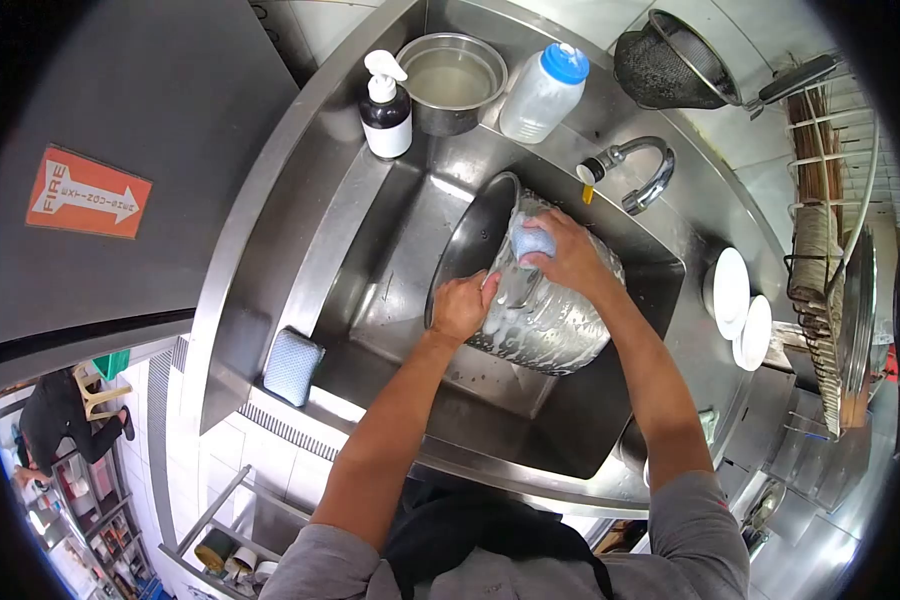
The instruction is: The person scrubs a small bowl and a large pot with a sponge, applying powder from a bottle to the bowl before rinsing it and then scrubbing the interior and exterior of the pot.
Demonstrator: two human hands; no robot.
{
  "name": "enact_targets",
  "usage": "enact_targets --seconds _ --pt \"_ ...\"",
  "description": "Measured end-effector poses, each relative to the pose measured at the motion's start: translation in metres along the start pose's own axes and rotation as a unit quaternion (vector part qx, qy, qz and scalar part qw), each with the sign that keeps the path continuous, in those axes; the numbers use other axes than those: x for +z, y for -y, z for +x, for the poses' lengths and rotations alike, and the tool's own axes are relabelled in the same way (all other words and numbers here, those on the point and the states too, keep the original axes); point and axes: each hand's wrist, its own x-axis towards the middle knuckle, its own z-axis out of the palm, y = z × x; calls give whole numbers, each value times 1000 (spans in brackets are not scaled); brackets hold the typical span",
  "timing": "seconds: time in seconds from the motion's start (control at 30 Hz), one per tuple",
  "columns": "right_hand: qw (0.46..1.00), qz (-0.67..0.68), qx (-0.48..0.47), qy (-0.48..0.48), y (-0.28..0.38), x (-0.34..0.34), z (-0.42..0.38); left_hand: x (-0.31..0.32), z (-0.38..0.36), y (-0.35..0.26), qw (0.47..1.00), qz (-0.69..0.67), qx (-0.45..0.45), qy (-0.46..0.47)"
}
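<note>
A large metal pot (560, 320) lies tilted on its side in the steel sink (395, 310), its outer wall streaked with soap suds. My left hand (461, 306) is closed around the pot's rim. Pressed against the soapy wall is a light blue sponge (532, 241), gripped by my right hand (570, 255). The pot's mouth faces left, and part of its inside shows dark. Above the basin's far side stands the curved faucet (655, 175).
Behind the sink are a pump bottle (386, 120), a round metal pan (452, 80) with liquid and a blue-capped container (542, 95). A second sponge (293, 367) lies on the left ledge. White bowls (730, 295) sit at right; a strainer (675, 65) hangs above. Another person (55, 425) is at lower left.
</note>
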Motion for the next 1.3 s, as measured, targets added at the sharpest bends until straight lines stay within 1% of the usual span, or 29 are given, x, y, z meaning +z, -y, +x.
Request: enact_targets --seconds 0.03,0.1,0.13,0.17,0.2,0.23,0.27,0.3,0.33,0.37,0.4,0.43,0.5,0.53,0.57,0.63,0.67,0.7,0.77,0.8,0.9,0.93,0.97,1.03,1.07,1.1,1.17,1.2,1.3 --pt "1000 -4 1 3 -4 -2 3 2 -1 1 1000 -1 2 -6" --pt "996 -48 62 34 -16 -3 20 2 2 0 1000 0 4 -14" --pt "996 -48 62 33 -28 2 23 1 5 -2 1000 -1 -3 -11" --pt "994 6 106 26 -43 8 25 -1 10 -4 1000 -1 -8 -10" --pt "987 60 149 17 -43 7 31 1 9 -1 1000 0 -5 -13" --pt "987 59 148 13 -43 4 32 4 6 1 999 3 4 -35" --pt "993 31 103 41 -43 1 30 8 6 4 998 5 10 -57" --pt "995 6 63 78 -42 0 22 7 4 2 999 2 5 -53" --pt "994 9 69 80 -44 1 20 2 2 1 1000 7 -5 -14" --pt "993 16 109 50 -49 -1 29 -3 4 0 1000 13 -13 20" --pt "989 22 146 17 -48 -5 38 -4 5 0 1000 15 -10 19" --pt "989 22 146 13 -44 -7 35 -4 6 -2 1000 19 -11 15" --pt "996 40 38 76 -30 -7 21 0 8 2 1000 21 -9 10" --pt "999 32 -8 35 -25 -4 16 4 4 8 1000 5 -2 -2" --pt "999 34 -3 38 -30 -3 14 9 -3 11 1000 -9 4 -11" --pt "992 79 93 15 -55 2 26 2 -2 4 1000 -2 -7 5" --pt "982 128 131 -52 -90 18 23 -2 0 1 1000 4 -19 15" --pt "981 128 133 -58 -88 20 15 -1 -1 2 1000 6 -14 17" --pt "937 97 308 -135 -72 21 -9 5 1 8 1000 8 5 -7" --pt "945 25 279 -166 -63 26 -20 6 1 7 1000 5 10 -6" --pt "939 17 282 -195 -48 32 -19 8 -4 9 1000 9 -3 15" --pt "943 46 278 -175 -42 24 -7 10 -2 10 1000 12 -10 22" --pt "943 48 278 -178 -33 21 0 11 3 11 999 14 -16 26" --pt "969 117 170 -135 -24 19 6 10 9 7 999 12 -22 30" --pt "966 114 168 -162 -22 19 -2 9 9 6 999 7 -29 36" --pt "965 112 174 -164 -24 21 -13 8 8 4 999 5 -25 42" --pt "945 -3 220 -244 -41 29 -34 4 9 1 999 1 -19 29" --pt "942 -35 237 -237 -41 25 -40 5 9 3 999 -1 -17 29" --pt "936 -53 261 -230 -40 25 -35 7 9 3 1000 19 -11 13"
